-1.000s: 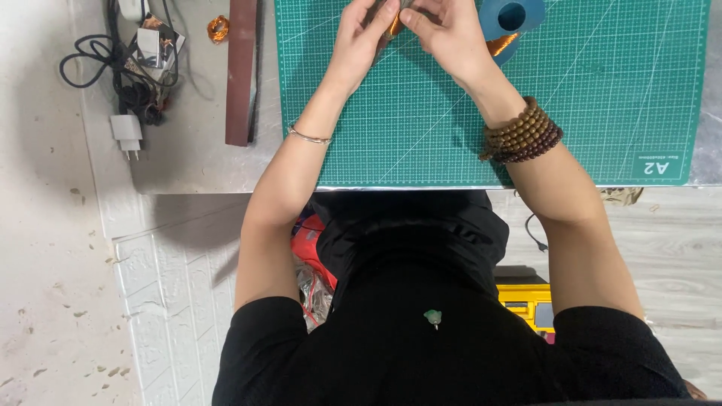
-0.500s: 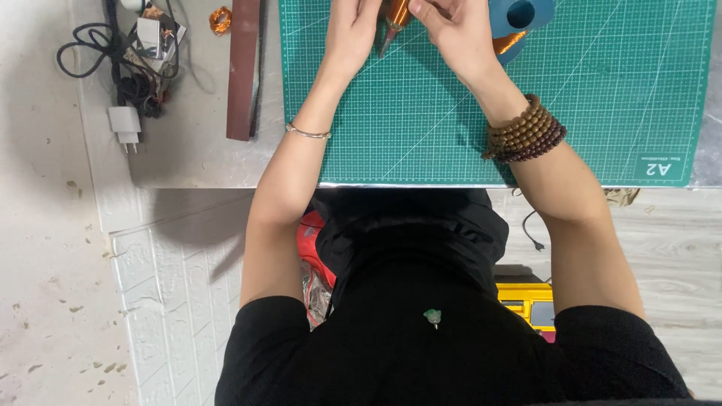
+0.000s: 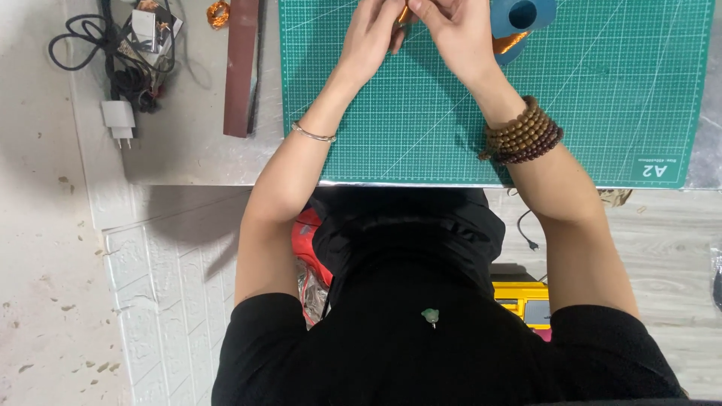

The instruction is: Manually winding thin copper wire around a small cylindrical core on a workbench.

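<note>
The grey worktable [image 3: 188,150] carries a green gridded cutting mat [image 3: 602,98] that covers most of its right portion. Both forearms extend up across the mat toward its far edge. The left hand [image 3: 374,34] and the right hand [image 3: 456,30] meet at the top margin of the view, fingers curled inward and closed together on a small orange-copper piece [image 3: 404,13]; only a sliver of this piece shows between the fingers, so its shape and the exact grip cannot be determined. A blue spool [image 3: 524,16] with a round centre hole lies on the mat just beside the right hand, with a strip of copper-coloured foil [image 3: 509,43] showing at its lower edge. A dark brown flat bar [image 3: 242,68] lies on the table just left of the mat. Further left are a tangle of black cable [image 3: 113,60], a white plug adapter [image 3: 119,120] and a small copper wire coil [image 3: 219,13]. Judged progress: the piece is in hand and under manipulation; nothing finished is visible on the mat, so the work appears to be at an early or middle stage.
</note>
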